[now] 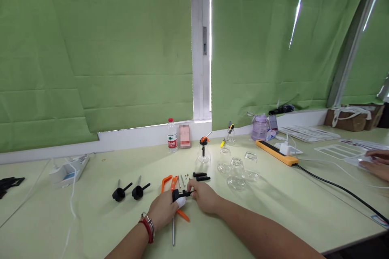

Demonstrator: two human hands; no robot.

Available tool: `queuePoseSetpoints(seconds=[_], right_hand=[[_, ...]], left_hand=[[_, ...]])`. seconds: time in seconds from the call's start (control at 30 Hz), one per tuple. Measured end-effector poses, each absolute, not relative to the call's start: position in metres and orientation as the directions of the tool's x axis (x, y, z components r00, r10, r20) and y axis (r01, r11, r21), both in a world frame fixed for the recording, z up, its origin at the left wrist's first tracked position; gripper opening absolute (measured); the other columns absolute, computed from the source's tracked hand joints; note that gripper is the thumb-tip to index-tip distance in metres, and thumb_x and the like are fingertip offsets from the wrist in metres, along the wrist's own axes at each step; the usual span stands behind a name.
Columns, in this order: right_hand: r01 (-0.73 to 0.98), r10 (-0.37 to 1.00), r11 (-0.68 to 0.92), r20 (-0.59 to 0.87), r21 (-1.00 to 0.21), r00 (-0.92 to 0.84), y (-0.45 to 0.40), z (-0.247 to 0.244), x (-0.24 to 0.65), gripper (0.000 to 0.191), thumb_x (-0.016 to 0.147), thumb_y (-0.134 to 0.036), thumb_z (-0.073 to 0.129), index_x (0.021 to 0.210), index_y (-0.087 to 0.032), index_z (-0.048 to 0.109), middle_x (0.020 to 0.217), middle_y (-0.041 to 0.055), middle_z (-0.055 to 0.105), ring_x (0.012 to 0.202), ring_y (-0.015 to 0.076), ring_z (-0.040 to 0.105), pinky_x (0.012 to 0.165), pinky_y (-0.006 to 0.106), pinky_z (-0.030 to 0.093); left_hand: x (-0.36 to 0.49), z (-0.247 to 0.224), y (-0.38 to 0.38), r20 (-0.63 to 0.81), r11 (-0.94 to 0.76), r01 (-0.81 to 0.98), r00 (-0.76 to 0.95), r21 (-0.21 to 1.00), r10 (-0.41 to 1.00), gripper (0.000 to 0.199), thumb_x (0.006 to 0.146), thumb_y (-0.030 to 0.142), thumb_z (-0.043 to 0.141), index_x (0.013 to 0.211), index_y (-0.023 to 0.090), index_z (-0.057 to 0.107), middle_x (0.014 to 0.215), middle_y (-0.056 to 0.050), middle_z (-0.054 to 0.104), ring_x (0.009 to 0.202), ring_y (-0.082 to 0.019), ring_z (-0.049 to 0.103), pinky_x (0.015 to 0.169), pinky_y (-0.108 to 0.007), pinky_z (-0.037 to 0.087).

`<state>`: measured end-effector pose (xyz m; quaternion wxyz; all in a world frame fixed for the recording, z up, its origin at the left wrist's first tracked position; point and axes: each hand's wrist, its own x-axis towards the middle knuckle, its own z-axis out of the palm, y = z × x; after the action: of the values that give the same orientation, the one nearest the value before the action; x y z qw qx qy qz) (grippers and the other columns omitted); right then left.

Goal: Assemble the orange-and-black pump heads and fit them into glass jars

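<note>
My left hand (164, 209), with a white wrap on its thumb, is closed round a black plastic part (175, 195). A metal rod (173, 232) points down from beneath that hand towards me. The fingers of my right hand (202, 195) pinch the slim right end of the same black part. Orange plastic pieces (174, 183) lie behind and under my left hand. Just beyond my fingers are short metal pins (182, 180) and black handle-like pieces (201, 177). To the left, two black caps with rods and side arms (118, 194) (137, 192) stand apart.
Several clear glass jars (236, 178) stand right of centre, near a glass-based piece with an orange top (204, 149). Behind are a water bottle (172, 137) and a purple jug (260, 128). An orange power strip (276, 153) trails a black cable. Another person's hand (377, 164) is at right.
</note>
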<state>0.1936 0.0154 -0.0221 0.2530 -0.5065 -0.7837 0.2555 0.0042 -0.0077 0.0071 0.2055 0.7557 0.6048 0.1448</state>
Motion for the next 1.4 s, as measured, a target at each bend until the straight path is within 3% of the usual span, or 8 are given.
queuePoseSetpoints(seconds=[1.4], right_hand=[[0.729,0.926,0.354,0.112,-0.585,-0.360,0.010,-0.013,0.193,0.027,0.081,-0.013,0.046,0.105,-0.024,0.051,0.072,-0.0012,0.053,0.065,0.0129,0.045,0.058,0.022,0.024]], left_hand=[[0.006,0.010,-0.010,-0.038,-0.197,0.864,0.242,0.463,0.970,0.035,0.081,0.052,0.040,0.076,0.021,0.055,0.073,-0.004,0.064,0.066,-0.021,0.058,0.051,-0.027,0.030]])
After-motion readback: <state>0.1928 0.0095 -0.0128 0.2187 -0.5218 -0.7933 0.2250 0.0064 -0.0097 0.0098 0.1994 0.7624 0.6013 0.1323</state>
